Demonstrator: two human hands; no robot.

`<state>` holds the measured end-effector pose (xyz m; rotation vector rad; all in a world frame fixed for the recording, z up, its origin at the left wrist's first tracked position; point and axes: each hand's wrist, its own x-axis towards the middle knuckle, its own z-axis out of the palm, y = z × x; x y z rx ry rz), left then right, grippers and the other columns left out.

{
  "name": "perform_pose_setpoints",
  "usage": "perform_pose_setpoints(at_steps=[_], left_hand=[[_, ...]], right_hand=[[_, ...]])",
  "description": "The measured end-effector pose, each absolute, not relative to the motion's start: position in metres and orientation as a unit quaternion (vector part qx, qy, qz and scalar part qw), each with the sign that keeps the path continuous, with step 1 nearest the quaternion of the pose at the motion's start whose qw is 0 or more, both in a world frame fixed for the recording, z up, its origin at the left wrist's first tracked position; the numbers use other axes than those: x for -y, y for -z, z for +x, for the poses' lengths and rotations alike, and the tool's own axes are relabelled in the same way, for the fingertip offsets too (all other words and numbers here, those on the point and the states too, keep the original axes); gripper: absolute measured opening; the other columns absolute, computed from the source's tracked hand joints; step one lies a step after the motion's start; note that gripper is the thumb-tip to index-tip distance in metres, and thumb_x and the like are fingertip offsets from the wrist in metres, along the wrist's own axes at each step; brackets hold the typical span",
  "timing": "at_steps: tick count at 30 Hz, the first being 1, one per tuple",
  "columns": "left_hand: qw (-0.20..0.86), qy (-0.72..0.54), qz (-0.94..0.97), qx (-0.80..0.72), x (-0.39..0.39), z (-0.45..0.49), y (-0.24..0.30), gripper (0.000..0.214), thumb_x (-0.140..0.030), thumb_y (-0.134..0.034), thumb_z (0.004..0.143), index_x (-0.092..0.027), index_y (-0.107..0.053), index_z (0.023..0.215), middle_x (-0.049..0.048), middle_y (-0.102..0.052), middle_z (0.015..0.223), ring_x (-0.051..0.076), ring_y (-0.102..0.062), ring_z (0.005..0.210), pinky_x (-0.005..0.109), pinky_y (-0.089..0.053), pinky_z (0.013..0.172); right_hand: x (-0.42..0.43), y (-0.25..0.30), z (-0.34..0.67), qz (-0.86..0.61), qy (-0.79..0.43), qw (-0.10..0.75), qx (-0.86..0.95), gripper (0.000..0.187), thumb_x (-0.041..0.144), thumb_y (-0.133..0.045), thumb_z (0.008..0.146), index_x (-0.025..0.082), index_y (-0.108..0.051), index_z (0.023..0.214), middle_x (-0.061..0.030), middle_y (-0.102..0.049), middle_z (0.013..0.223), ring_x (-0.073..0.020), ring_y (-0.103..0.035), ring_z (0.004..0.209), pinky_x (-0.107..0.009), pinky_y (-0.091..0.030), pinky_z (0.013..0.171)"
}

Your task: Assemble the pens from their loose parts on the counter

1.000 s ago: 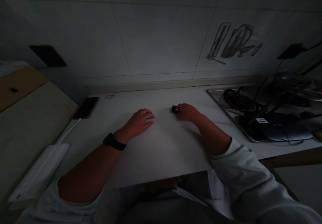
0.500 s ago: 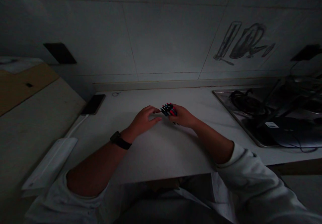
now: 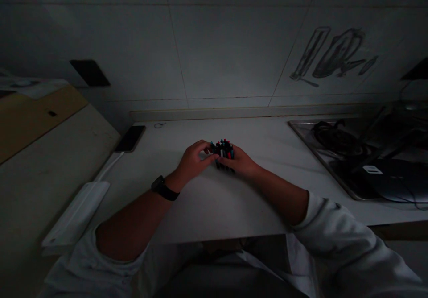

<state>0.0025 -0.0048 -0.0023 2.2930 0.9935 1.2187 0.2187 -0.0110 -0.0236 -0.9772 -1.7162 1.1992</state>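
A bundle of slim pens (image 3: 223,150) with dark, red and blue ends stands roughly upright over the middle of the white counter. My right hand (image 3: 243,160) is wrapped around its right side, thumb across the front. At the left side of the bundle, my left hand (image 3: 195,157) has its thumb and fingers closed in, touching the outermost pens. Its fingertips are partly hidden, and the dim light blurs single pens. A black watch (image 3: 163,187) sits on my left wrist.
At the left lie a dark phone (image 3: 131,138) and a white power strip (image 3: 76,217) with a cable. A small ring-like loop (image 3: 159,125) rests near the wall. To the right is a gas stove (image 3: 331,139) with a dark laptop-like slab (image 3: 397,177) on it.
My left hand has moved from just apart to touching the bundle's left side. The pens have turned more upright in my right hand. The view has shifted slightly left.
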Motion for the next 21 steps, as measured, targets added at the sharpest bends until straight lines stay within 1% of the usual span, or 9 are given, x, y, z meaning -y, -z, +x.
perform_pose_setpoints(at_steps=[3,8,10,13,16,19,21], left_hand=[[0.18,-0.435,0.811,-0.348,0.004,0.003,0.003,0.016,-0.03,-0.075,0.09,-0.019,-0.064,0.091,0.0019,-0.065,0.086,0.017,-0.062,0.083,0.03,-0.05,0.078],[0.183,-0.429,0.81,-0.354,0.004,0.003,0.003,0.018,-0.031,-0.076,0.089,-0.018,-0.063,0.085,0.0017,-0.062,0.084,0.017,-0.06,0.081,0.029,-0.048,0.075],[0.196,-0.432,0.805,-0.356,0.004,0.003,0.002,0.018,-0.031,-0.075,0.089,-0.018,-0.063,0.084,0.0017,-0.062,0.083,0.017,-0.06,0.081,0.029,-0.048,0.075],[0.231,-0.439,0.789,-0.362,0.003,0.003,0.003,0.015,-0.031,-0.072,0.09,-0.018,-0.065,0.086,0.0021,-0.062,0.084,0.016,-0.061,0.081,0.029,-0.05,0.075],[0.271,-0.432,0.772,-0.379,0.001,0.004,0.006,0.014,-0.031,-0.071,0.091,-0.017,-0.069,0.092,0.0026,-0.064,0.085,0.016,-0.061,0.079,0.028,-0.05,0.073],[0.32,-0.417,0.754,-0.395,0.001,0.005,0.011,0.019,-0.032,-0.073,0.088,-0.017,-0.071,0.099,0.0042,-0.069,0.089,0.017,-0.064,0.082,0.03,-0.053,0.075],[0.35,-0.409,0.74,-0.403,0.0,0.006,0.014,0.021,-0.033,-0.075,0.086,-0.017,-0.072,0.1,0.0055,-0.072,0.092,0.018,-0.067,0.086,0.031,-0.055,0.078]], right_hand=[[0.009,0.027,0.222,-0.404,-0.451,0.379,0.699,0.052,0.046,-0.073,0.083,0.017,-0.064,0.125,-0.0072,-0.073,0.107,-0.0219,-0.066,0.091,-0.036,-0.052,0.087],[0.009,0.026,0.226,-0.43,-0.358,0.379,0.737,0.049,0.048,-0.073,0.081,0.016,-0.069,0.119,-0.0062,-0.071,0.101,-0.022,-0.063,0.091,-0.033,-0.05,0.085],[0.01,0.023,0.226,-0.441,-0.343,0.368,0.743,0.045,0.048,-0.073,0.082,0.017,-0.071,0.113,-0.005,-0.071,0.095,-0.0212,-0.063,0.086,-0.032,-0.05,0.081],[0.012,0.021,0.225,-0.452,-0.338,0.355,0.746,0.04,0.047,-0.07,0.084,0.017,-0.072,0.11,-0.0034,-0.071,0.091,-0.0195,-0.062,0.081,-0.03,-0.049,0.078],[0.013,0.021,0.223,-0.465,-0.328,0.362,0.738,0.042,0.048,-0.07,0.083,0.017,-0.072,0.111,-0.0031,-0.071,0.091,-0.0184,-0.061,0.08,-0.028,-0.048,0.075],[0.013,0.021,0.221,-0.481,-0.322,0.353,0.735,0.043,0.049,-0.074,0.08,0.016,-0.072,0.108,-0.0018,-0.069,0.086,-0.017,-0.058,0.076,-0.027,-0.046,0.071],[0.013,0.021,0.221,-0.488,-0.331,0.345,0.73,0.043,0.051,-0.074,0.079,0.016,-0.072,0.104,-0.0007,-0.067,0.082,-0.0162,-0.056,0.073,-0.026,-0.044,0.068]])
